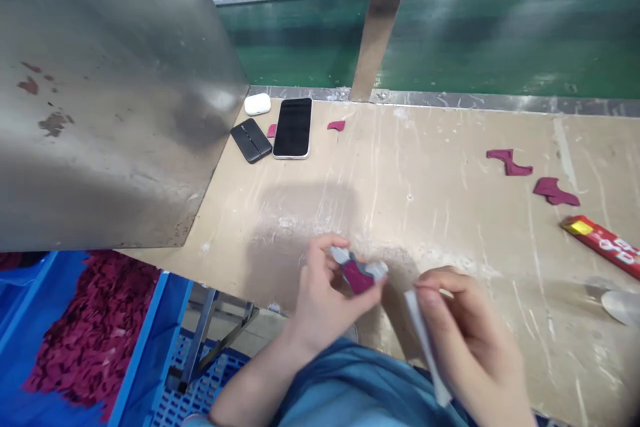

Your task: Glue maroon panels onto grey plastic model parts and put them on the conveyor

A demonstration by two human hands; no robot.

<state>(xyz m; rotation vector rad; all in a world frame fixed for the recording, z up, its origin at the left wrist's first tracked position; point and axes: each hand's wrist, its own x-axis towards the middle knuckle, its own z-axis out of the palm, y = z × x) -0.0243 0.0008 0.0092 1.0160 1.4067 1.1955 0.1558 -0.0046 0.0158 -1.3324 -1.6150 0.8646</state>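
My left hand [325,293] is closed around a small shaped piece [359,275] with a maroon face and grey-white parts, held above the table's front edge. To its right, my right hand [465,327] pinches a thin white strip [425,343] between thumb and fingers; the strip hangs down toward my blue shirt. The two hands are apart. What the white strip is made of I cannot tell.
On the wooden table [410,167] lie a phone [293,128], a black wallet-like item [251,141], a white case [257,104], maroon pieces [556,191] and a red packet [605,245]. A metal cabinet [110,93] stands left, above a blue bin [150,347] of maroon pieces.
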